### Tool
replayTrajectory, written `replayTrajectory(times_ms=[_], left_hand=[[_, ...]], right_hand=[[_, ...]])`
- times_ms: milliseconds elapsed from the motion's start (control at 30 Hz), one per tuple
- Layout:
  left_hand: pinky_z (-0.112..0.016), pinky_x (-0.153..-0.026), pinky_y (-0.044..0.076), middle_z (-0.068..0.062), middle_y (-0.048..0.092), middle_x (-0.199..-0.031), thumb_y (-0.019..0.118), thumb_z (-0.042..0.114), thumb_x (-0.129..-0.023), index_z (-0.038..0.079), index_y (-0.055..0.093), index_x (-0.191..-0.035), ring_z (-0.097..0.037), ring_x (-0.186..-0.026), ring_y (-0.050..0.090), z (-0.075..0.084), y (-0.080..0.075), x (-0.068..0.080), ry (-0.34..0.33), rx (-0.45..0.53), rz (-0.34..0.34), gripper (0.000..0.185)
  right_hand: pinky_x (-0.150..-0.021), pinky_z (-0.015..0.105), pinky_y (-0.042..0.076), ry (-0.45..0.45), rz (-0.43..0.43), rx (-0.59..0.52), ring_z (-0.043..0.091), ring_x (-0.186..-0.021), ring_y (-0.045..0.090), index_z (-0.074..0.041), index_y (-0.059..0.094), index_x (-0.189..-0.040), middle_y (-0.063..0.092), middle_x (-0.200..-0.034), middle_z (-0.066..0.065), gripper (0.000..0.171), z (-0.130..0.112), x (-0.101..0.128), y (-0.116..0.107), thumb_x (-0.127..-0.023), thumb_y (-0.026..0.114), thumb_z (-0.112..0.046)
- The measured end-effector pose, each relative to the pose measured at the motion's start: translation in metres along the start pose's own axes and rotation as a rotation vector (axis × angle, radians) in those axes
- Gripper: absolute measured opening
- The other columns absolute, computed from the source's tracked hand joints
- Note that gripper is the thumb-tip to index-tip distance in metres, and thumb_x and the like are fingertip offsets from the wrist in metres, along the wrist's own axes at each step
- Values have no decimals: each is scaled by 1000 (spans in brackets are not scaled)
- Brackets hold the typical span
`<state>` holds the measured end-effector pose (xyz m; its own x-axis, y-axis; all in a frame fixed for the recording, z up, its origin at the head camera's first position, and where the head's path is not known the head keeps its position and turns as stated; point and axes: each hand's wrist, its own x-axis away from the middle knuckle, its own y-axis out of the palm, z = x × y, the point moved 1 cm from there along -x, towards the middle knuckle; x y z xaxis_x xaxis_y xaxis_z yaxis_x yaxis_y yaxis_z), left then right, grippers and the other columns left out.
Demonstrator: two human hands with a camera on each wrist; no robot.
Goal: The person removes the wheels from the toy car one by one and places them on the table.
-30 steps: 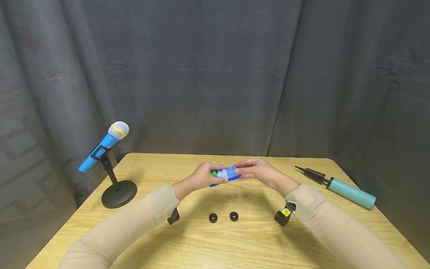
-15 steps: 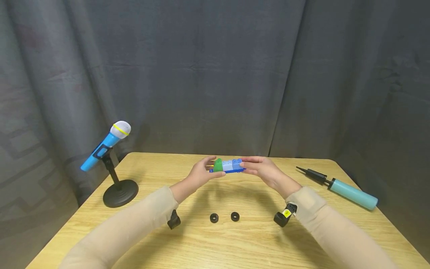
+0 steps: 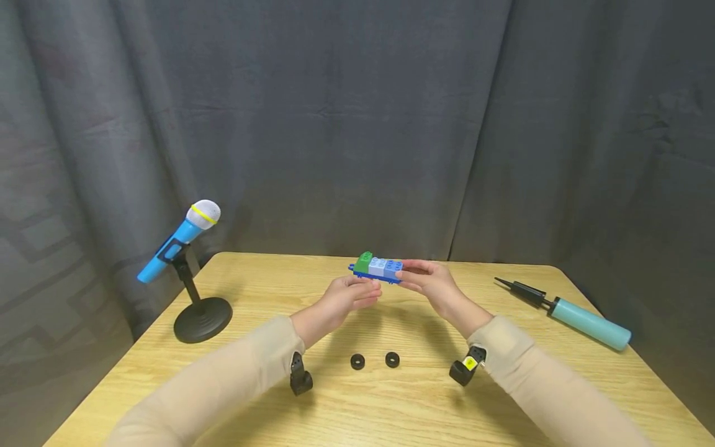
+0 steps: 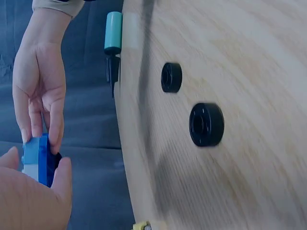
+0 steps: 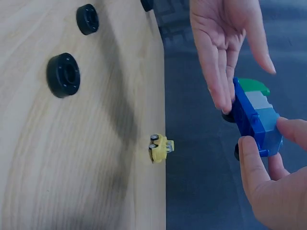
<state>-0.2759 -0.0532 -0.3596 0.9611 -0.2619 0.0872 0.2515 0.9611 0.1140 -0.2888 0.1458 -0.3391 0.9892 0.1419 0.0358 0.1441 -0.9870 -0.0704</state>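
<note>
Right hand (image 3: 430, 282) pinches the brick car (image 3: 378, 268) above the table (image 3: 503, 385); left hand (image 3: 349, 297), fingers straight, touches underneath. Next, probably fit wheels (image 3: 357, 361).

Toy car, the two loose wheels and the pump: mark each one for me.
toy car (image 3: 378, 268), head view, on its light blue middle brick.
left wheel (image 3: 357, 361), head view, on its rim.
right wheel (image 3: 392, 359), head view, on its rim.
pump (image 3: 589, 323), head view, on its teal barrel.

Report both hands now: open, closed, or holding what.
Left hand: open, straight fingers touching the underside of the toy block car.
Right hand: closed, its grip pinching the toy block car at one end.
</note>
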Motion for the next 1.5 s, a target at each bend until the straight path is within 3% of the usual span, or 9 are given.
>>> replayTrajectory(times_ms=[233,367,600,800,933,1067,1267,1500], left_hand=[[-36,-96,51,-28,61,-121,61,17,-96,-14,43,-126,-26,-106,67,0,10,-5,-22,157,92,47],[-35,-95,52,-31,59,-124,61,17,-96,-13,39,-126,-31,-111,65,0,13,-8,-30,221,132,47],[-34,-91,54,-32,55,-126,65,14,-93,-12,34,-130,-29,-104,68,1,16,-8,-47,222,166,54],[-34,-94,52,-29,49,-131,64,11,-94,-8,25,-139,-35,-117,60,1,13,-6,-80,226,164,62],[-34,-94,53,-32,50,-130,63,6,-93,-10,27,-139,-35,-114,62,0,10,-6,-79,198,163,61],[-35,-94,52,-31,55,-128,63,6,-92,-12,31,-140,-31,-107,66,0,4,-5,-76,142,139,60],[-38,-96,51,-28,60,-122,62,8,-94,-12,42,-136,-22,-95,70,2,-7,-2,-65,19,25,51],[-36,-93,53,-26,60,-121,57,7,-96,-15,41,-136,-17,-90,69,5,-13,3,-84,-61,-145,48]], right_hand=[[-96,36,52,-47,12,80,19,-102,65,1,53,-129,54,-127,17,48,7,5,10,-87,72,-14],[-97,40,48,-52,52,159,22,-105,63,-3,57,-125,55,-129,14,47,9,7,17,-85,74,-20],[-92,38,47,-69,80,176,17,-92,69,-3,60,-118,61,-121,14,41,11,12,25,-83,76,-16],[-99,46,46,-89,54,182,16,-93,69,-1,61,-115,66,-113,15,37,13,16,28,-84,76,-16],[-100,46,47,-91,24,173,17,-94,69,1,60,-117,64,-117,15,38,13,17,27,-85,75,-16],[-99,43,49,-84,0,183,22,-97,69,2,58,-121,62,-122,16,42,11,16,21,-87,73,-16],[-96,40,52,-70,-44,178,30,-108,65,4,54,-127,58,-127,21,45,7,7,6,-91,68,-18],[-101,36,48,-14,-255,81,28,-119,59,1,40,-143,47,-141,25,58,-1,-4,-19,-93,65,-17]])
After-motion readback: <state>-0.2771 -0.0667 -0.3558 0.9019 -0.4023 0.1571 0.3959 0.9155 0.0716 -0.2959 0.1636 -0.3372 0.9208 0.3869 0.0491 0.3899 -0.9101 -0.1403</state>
